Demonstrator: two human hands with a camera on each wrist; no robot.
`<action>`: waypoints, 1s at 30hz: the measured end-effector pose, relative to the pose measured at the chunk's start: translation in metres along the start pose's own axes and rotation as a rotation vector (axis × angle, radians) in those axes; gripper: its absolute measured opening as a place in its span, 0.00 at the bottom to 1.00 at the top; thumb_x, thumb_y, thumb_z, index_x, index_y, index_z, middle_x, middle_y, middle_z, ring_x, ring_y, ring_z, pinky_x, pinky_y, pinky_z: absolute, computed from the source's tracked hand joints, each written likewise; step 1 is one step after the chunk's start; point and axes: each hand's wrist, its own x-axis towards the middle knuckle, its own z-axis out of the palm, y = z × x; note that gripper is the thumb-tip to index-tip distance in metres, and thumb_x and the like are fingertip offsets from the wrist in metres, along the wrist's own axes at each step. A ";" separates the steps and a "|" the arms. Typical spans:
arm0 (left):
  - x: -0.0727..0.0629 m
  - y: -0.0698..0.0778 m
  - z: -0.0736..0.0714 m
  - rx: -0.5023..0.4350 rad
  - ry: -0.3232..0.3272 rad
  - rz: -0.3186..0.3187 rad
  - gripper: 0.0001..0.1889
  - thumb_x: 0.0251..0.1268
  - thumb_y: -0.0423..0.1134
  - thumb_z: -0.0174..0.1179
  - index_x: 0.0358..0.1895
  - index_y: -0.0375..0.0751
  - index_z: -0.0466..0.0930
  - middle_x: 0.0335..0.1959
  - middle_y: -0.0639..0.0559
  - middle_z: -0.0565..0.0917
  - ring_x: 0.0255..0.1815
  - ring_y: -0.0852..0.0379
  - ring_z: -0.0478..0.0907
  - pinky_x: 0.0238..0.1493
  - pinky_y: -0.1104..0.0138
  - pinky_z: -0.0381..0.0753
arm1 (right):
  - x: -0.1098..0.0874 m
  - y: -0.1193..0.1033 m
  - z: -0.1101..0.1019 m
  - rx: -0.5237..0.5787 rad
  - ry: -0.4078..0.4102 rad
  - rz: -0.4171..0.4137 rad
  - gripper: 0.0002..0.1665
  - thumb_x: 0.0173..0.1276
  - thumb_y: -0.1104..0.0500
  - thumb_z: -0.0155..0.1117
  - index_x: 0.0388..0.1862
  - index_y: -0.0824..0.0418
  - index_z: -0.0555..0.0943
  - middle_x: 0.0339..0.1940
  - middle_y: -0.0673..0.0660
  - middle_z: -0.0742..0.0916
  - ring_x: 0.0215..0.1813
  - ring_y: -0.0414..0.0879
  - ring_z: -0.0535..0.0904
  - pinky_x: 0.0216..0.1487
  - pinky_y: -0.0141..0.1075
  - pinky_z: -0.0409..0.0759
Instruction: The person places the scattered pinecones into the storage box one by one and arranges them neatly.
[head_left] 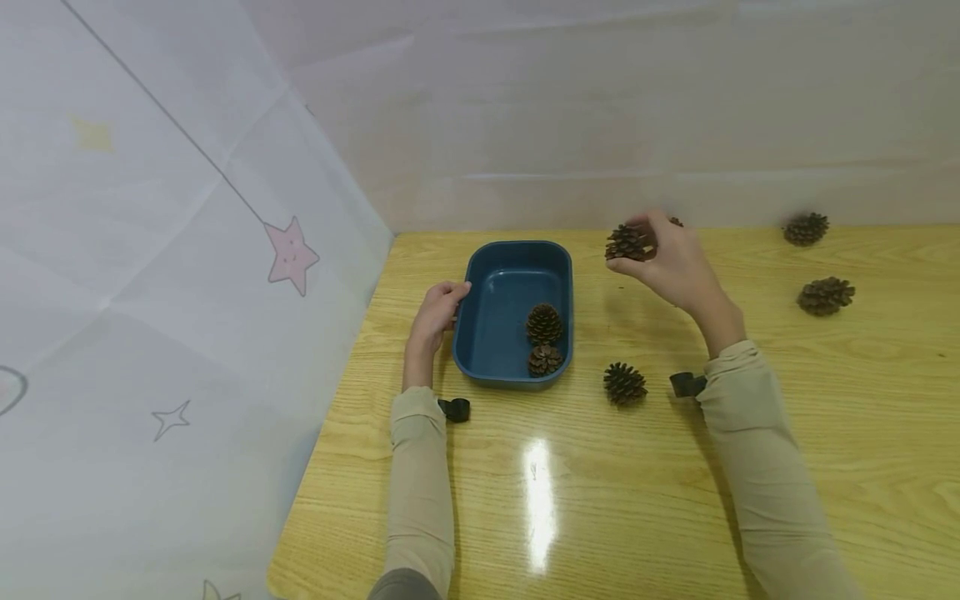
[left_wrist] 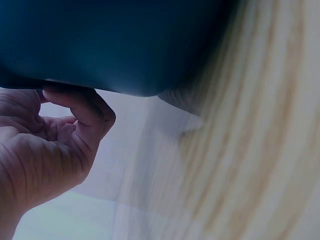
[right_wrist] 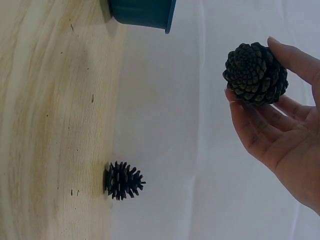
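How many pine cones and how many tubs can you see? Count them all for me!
Blue tub: 1
Pine cones: 7 (2 in the tub, 1 in the right hand, 4 on the table)
Total: 8

Both arms reaching forward, both hands in a grip.
Left hand (head_left: 438,312): thumb (head_left: 459,292) forward, fingers (left_wrist: 82,107) bent, left forearm (head_left: 422,475) near straight ahead. Right hand (head_left: 678,262): raised, thumb and fingers pinching, right forearm (head_left: 761,467) slanted inward. Sleeves stop short of wrists.
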 end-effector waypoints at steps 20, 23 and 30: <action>0.001 -0.001 0.000 -0.004 0.000 -0.001 0.15 0.81 0.45 0.56 0.48 0.34 0.78 0.29 0.53 0.76 0.26 0.61 0.74 0.26 0.71 0.76 | 0.000 -0.003 0.007 0.004 0.002 -0.012 0.37 0.70 0.52 0.75 0.70 0.65 0.71 0.60 0.69 0.81 0.60 0.65 0.78 0.56 0.60 0.76; 0.001 0.000 0.000 -0.003 0.001 0.003 0.15 0.81 0.45 0.56 0.48 0.33 0.78 0.29 0.53 0.76 0.25 0.61 0.74 0.26 0.71 0.76 | 0.000 -0.004 0.008 0.002 0.003 -0.012 0.37 0.69 0.52 0.76 0.69 0.65 0.71 0.60 0.69 0.81 0.60 0.65 0.78 0.56 0.60 0.76; 0.001 0.000 0.000 -0.001 0.004 0.000 0.15 0.81 0.45 0.56 0.48 0.33 0.78 0.30 0.52 0.76 0.27 0.61 0.75 0.27 0.70 0.76 | 0.001 -0.005 0.010 -0.002 -0.003 -0.009 0.37 0.69 0.51 0.76 0.69 0.65 0.71 0.61 0.68 0.81 0.60 0.65 0.78 0.56 0.60 0.76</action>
